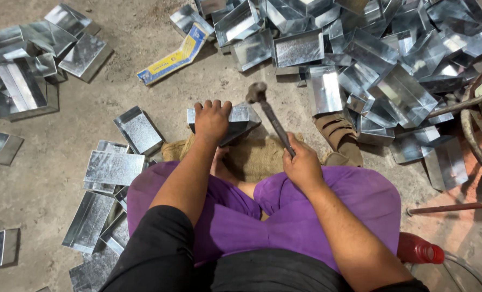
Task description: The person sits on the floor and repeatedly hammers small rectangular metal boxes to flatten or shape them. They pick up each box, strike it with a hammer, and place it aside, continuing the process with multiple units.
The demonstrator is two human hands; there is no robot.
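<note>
I sit on the floor in purple trousers. My left hand point(212, 120) presses down on a folded galvanised sheet-metal box point(242, 118) that rests on a piece of burlap sacking point(257, 157) in front of my legs. My right hand point(302, 165) grips the handle of a hammer point(268, 111); its head hovers just above the far right corner of the box.
A large heap of shiny metal boxes point(381, 70) lies at the top right, more at the left point(24, 75) and by my left knee point(114, 167). A blue-yellow carton point(176, 55), a brown sandal point(339, 135), a red bottle point(419, 251) and metal rods point(452, 207) lie around.
</note>
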